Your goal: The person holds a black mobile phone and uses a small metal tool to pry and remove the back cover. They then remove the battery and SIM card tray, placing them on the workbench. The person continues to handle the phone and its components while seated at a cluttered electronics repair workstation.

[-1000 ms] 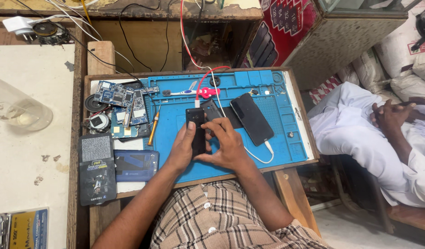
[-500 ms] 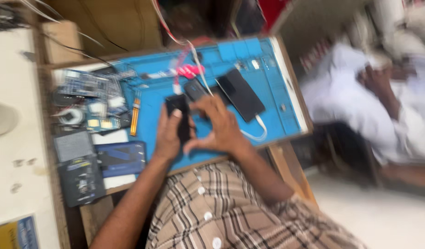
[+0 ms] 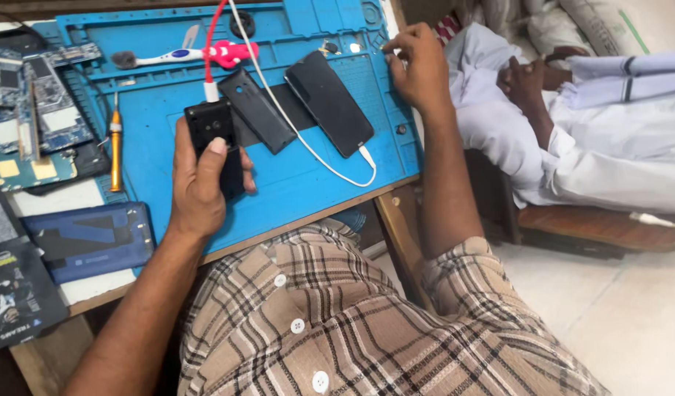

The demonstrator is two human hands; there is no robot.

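Your left hand (image 3: 200, 183) is closed around the small black rectangular phone body (image 3: 216, 143), held low over the blue silicone repair mat (image 3: 308, 191) on the desk. Your right hand (image 3: 418, 70) pinches at a tiny part at the mat's far right edge (too small to identify). With your eyes off the left, that phone could tip from your grip, and the white charging cable (image 3: 293, 125) just right of it could snag.

Left hand (image 3: 202, 180) curled in a grip, thumb up; right hand (image 3: 418, 66) stretched forward, fingertips pinched.
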